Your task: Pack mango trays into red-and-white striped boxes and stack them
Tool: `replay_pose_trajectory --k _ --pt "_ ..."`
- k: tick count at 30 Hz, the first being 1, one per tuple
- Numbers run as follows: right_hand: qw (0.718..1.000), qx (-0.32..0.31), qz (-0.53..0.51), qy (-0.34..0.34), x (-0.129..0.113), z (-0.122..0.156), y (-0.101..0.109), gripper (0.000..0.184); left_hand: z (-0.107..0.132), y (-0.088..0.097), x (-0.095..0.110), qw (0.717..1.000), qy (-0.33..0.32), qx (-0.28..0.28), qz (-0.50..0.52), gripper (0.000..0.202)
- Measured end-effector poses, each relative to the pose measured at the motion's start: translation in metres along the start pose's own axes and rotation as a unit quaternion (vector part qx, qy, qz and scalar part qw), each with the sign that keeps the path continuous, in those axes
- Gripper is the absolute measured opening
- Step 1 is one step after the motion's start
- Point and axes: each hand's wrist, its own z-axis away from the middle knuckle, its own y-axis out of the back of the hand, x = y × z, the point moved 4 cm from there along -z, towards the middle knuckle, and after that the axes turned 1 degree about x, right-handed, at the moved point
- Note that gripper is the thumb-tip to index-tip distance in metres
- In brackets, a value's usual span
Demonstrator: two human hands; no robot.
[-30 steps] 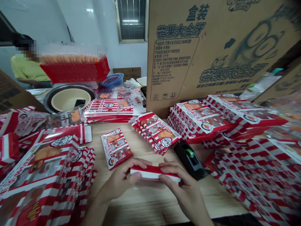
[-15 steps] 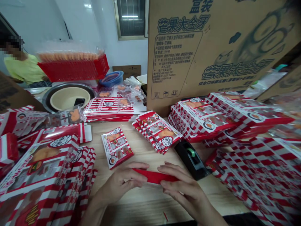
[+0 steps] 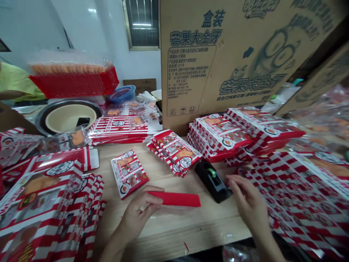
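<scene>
My left hand (image 3: pixel 143 207) pinches the left end of a box (image 3: pixel 180 199) with its narrow, plain red side turned toward me. It is held just above the wooden table, and its other faces are hidden. My right hand (image 3: pixel 248 198) is off the box, at the front end of a black tape dispenser (image 3: pixel 214 182) with a green roll. Its fingers are drawn together there; whether tape is between the fingertips I cannot make out. Beyond my left hand a red-and-white snack box (image 3: pixel 129 174) with clear windows lies flat.
Stacks of striped boxes stand at the left (image 3: pixel 40 203), back middle (image 3: pixel 177 151) and right (image 3: pixel 305 203). A large brown carton (image 3: pixel 191 87) rises behind. At the back left are a cream basin (image 3: pixel 71 116), a red crate (image 3: pixel 76 83) and a person's yellow sleeve (image 3: pixel 16 82).
My right hand has let go of the red-sided box and moved right to the tape dispenser. My left hand keeps the box, now showing more of its red side. The view has shifted right.
</scene>
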Motion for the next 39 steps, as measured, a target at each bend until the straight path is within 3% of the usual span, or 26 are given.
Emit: replay_pose_trajectory --k 3,5,8,13,16,19,24,27,30,32,35,37,39 --pt "0.993 -0.047 0.043 -0.099 0.042 -0.021 0.011 0.046 -0.002 -0.002 0.001 1.0 -0.006 -0.001 -0.017 0.008" --pt "0.987 -0.102 0.022 -0.124 0.056 -0.023 0.009 0.048 -0.004 -0.004 0.002 1.0 -0.012 -0.002 -0.027 0.009" --pt "0.979 -0.128 -0.012 -0.157 0.064 -0.013 0.009 0.05 -0.007 -0.007 0.004 0.999 -0.012 0.008 -0.036 0.01" --pt "0.981 -0.081 -0.042 -0.171 0.075 0.018 0.021 0.055 -0.008 -0.014 0.006 0.998 -0.035 0.038 -0.045 0.009" --pt "0.985 -0.032 -0.023 -0.167 0.083 0.029 0.018 0.052 -0.006 -0.02 0.007 0.996 -0.048 0.026 -0.067 0.012" --pt "0.986 0.008 -0.003 -0.169 0.09 0.031 0.011 0.047 -0.004 -0.026 0.013 0.992 -0.068 0.011 -0.104 0.013" --pt "0.981 0.043 0.022 -0.187 0.094 0.029 0.012 0.038 -0.006 -0.029 0.028 0.983 -0.094 0.035 -0.155 0.007" --pt "0.98 0.061 0.015 -0.186 0.072 0.039 0.016 0.039 -0.008 -0.03 0.035 0.975 -0.113 0.042 -0.187 0.006" --pt "0.981 0.077 -0.019 -0.175 0.017 0.061 0.008 0.045 -0.009 -0.032 0.04 0.964 -0.15 0.038 -0.215 0.005" --pt "0.976 0.04 -0.128 -0.173 -0.029 0.076 -0.012 0.062 -0.007 -0.035 0.041 0.959 -0.168 0.033 -0.224 0.006" --pt "0.943 -0.058 -0.276 -0.175 -0.087 0.089 -0.051 0.084 -0.003 -0.039 0.042 0.957 -0.177 0.008 -0.231 0.007" --pt "0.925 -0.073 -0.314 -0.2 -0.103 0.091 -0.07 0.091 -0.001 -0.041 0.045 0.954 -0.177 -0.011 -0.24 0.009" --pt "0.917 -0.059 -0.323 -0.227 -0.104 0.09 -0.08 0.094 -0.002 -0.043 0.049 0.949 -0.179 -0.041 -0.254 0.017"
